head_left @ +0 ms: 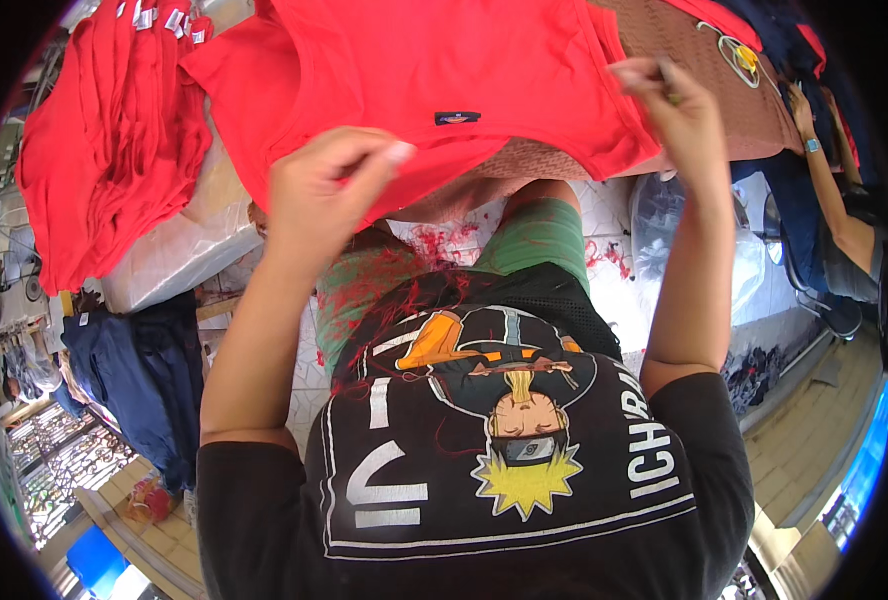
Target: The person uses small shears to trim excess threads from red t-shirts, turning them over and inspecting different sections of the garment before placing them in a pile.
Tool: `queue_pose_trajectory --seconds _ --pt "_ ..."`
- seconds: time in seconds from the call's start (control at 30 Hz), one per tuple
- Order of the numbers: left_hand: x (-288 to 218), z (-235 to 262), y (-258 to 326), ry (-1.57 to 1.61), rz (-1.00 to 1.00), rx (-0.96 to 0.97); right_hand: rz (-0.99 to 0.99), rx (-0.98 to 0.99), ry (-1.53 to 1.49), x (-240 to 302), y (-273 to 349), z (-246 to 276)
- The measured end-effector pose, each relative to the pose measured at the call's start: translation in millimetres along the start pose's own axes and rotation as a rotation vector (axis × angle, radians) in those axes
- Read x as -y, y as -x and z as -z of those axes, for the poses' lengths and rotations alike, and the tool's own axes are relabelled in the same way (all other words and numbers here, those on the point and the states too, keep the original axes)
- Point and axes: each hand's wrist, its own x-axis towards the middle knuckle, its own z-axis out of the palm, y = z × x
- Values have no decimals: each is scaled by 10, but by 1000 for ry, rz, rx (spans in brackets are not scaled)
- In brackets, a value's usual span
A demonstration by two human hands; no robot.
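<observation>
beside the red garment, the left hand was half curled and the right hand nearly closed (what either held, i could not tell).

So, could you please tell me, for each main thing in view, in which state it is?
Red top: spread out, label showing
Red clothes at left: layered, draped
Dark blue clothes at left: hanging down
Cord: loosely coiled
Clear plastic bag: crumpled
Red threads: loose, scattered
Left hand: fingers curled, grip unclear
Right hand: fingers bent, grip unclear
</observation>
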Motion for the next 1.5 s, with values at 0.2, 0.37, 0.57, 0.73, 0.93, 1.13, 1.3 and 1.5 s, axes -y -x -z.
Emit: queue_pose_trajectory --seconds 0.2,0.37,0.57,0.73,0.93,1.13,1.3,1.5 --pt "169 -598 -368 -408 -264 45 -240 355 61 117 88 -886" --pt "341 -727 -380 -484 -248 -95 -291 215 -7 43 158 -978" --pt "271 -712 -358 -389 -130 -100 -250 204 -145 -49 254 -1031" --pt "250 -597 -372 -29 210 -13 -393 297 -170 -7 251 -997" --pt "466 -569 -435 279 266 4 -70 313 155 127 181 -1006" --pt "346 -516 -470 116 149 -59 -170 299 99 78 8 -902" --pt "271 -522 -561 -263 -273 -223 -531 361 243 65 -220 -902" --pt "329 -682 -434 89 110 -135 -58 140 448 -1 -163 -969"
